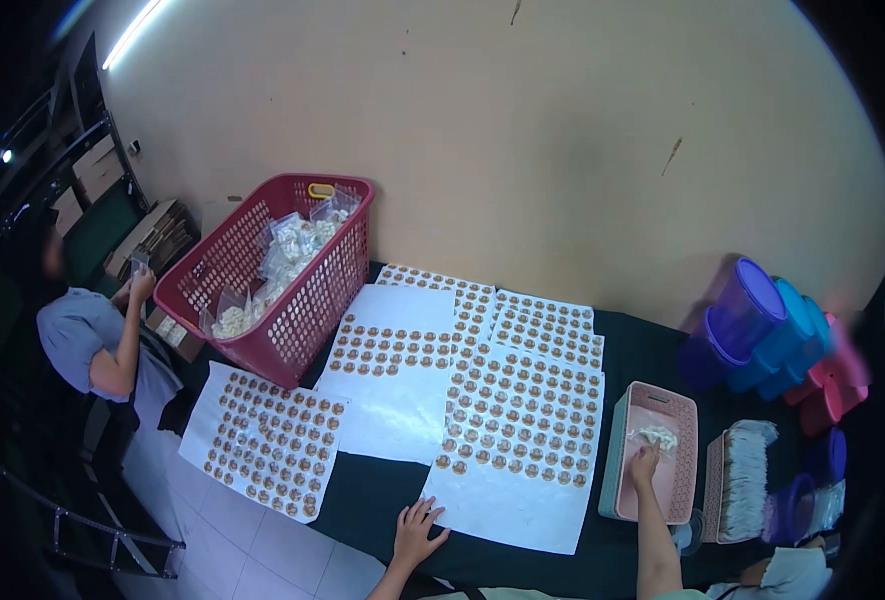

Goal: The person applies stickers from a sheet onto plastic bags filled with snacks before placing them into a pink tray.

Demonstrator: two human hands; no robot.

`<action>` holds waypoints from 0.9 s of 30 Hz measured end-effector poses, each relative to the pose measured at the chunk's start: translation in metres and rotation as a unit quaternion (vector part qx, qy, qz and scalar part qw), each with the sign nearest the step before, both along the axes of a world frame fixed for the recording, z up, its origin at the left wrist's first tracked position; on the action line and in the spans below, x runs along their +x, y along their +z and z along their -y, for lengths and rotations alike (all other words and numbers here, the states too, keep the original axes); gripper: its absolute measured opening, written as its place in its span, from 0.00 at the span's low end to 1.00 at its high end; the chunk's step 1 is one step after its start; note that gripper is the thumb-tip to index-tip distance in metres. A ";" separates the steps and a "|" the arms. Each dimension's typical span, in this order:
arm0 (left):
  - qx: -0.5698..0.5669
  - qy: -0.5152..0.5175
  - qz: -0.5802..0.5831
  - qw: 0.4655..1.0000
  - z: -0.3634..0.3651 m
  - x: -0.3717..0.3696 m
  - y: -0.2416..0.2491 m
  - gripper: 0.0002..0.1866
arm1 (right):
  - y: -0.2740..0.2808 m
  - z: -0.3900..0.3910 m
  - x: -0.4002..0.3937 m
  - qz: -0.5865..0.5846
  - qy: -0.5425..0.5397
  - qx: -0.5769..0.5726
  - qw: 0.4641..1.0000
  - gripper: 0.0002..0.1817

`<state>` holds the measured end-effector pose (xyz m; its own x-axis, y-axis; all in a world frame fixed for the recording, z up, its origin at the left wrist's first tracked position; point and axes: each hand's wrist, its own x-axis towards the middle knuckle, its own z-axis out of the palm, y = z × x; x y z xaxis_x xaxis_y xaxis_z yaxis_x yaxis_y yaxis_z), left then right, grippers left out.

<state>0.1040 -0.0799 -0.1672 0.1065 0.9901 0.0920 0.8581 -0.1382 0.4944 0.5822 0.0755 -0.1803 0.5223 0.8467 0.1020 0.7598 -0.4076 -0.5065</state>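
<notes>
My left hand [418,535] lies with fingers spread at the table's front edge, touching the lower left corner of a white sheet of round stickers [522,440]. My right hand [644,465] is inside a pink basket [674,485] at the right, its fingers closed beside a small clear bag of whitish pieces [659,438]. Whether the fingers grip the bag is too small to tell. More sticker sheets [387,400] overlap to the left, and a separate sheet [262,440] lies at the far left of the table.
A large red basket [307,330] holds filled clear bags. At the left stands another person [92,340], hands raised around a small bag. To the right are a narrow basket of white packets [747,485] and purple, blue and pink containers [752,310]. A sleeve [792,575] shows at lower right.
</notes>
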 end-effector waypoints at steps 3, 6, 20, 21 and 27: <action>0.007 -0.002 -0.002 1.000 0.000 -0.001 0.000 0.23 | 0.009 -0.003 -0.014 0.016 -0.021 -0.063 0.998 0.15; 0.010 -0.006 -0.004 1.000 -0.001 0.000 -0.002 0.23 | 0.010 -0.005 -0.021 0.038 -0.037 -0.084 0.995 0.20; -0.005 -0.033 -0.001 0.999 -0.002 0.000 -0.002 0.22 | 0.159 0.076 -0.058 -0.058 0.021 0.328 0.943 0.05; -0.018 -0.030 -0.003 0.999 -0.004 0.000 -0.002 0.21 | 0.171 0.086 -0.064 -0.080 0.013 0.332 0.940 0.04; 0.007 0.001 0.268 0.963 -0.043 0.041 0.056 0.13 | 0.213 0.157 -0.112 -0.426 0.002 0.351 0.834 0.02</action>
